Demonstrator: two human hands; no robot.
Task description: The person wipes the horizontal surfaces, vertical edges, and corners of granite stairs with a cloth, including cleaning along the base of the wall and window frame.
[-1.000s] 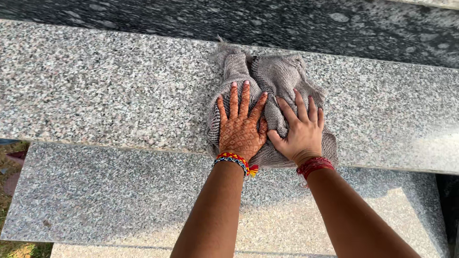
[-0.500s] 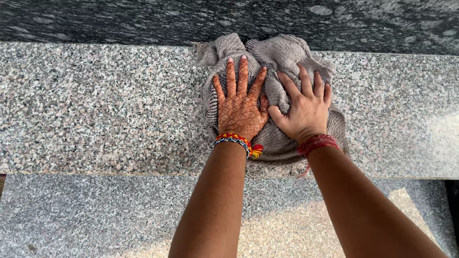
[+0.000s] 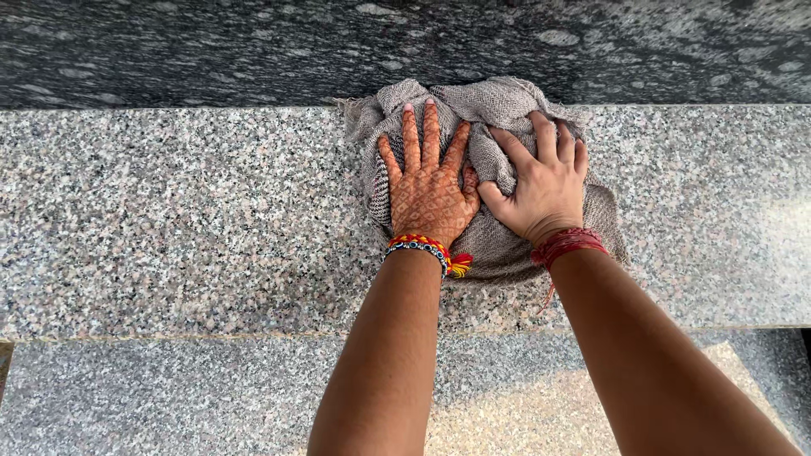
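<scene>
Evidently soft and light, the bunched grey woven cloth (image 3: 498,245) on the speckled granite slab (image 3: 169,219) yields under the flat, spread left hand (image 3: 429,198) and right hand (image 3: 545,196), bunching anywhere pinched.

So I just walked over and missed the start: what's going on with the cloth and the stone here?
A person has both hands flat on a bunched grey woven cloth, pressing it onto a speckled pink-grey granite slab. The left hand, patterned with henna, lies with fingers spread; the right hand sits beside it, its fingers curled a little into the folds. The cloth's far edge reaches the dark stone slab behind. A lower granite slab lies nearer the person.
</scene>
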